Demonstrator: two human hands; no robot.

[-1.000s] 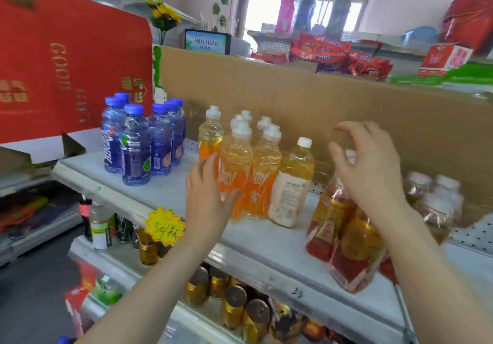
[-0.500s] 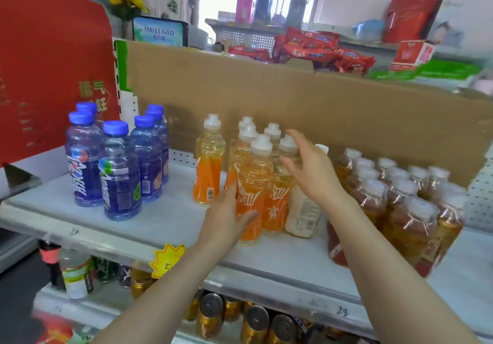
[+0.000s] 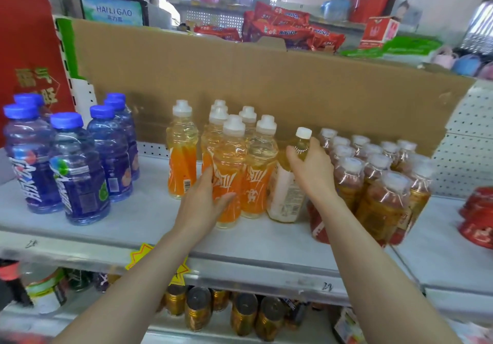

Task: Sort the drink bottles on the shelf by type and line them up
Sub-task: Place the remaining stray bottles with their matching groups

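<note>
Orange bottles (image 3: 229,172), blue bottles (image 3: 80,167) upright, grouped on shelf (image 3: 133,226).

Left hand (image 3: 201,205) is gripping the lower body of the front orange bottle (image 3: 230,162), thumb lying across its label; right hand (image 3: 310,168) is holding the shoulder of the pale-labelled bottle (image 3: 286,199), which is standing just beside the orange cluster; one orange bottle (image 3: 182,154) is standing apart to the left; blue-capped bottles (image 3: 77,175) are standing grouped at the left end of the shelf (image 3: 128,226); a wrapped pack of amber bottles (image 3: 381,189) is sitting just right of the right hand; a cardboard sheet (image 3: 266,84) is backing the row; gold cans (image 3: 197,309) are standing on the level below
</note>
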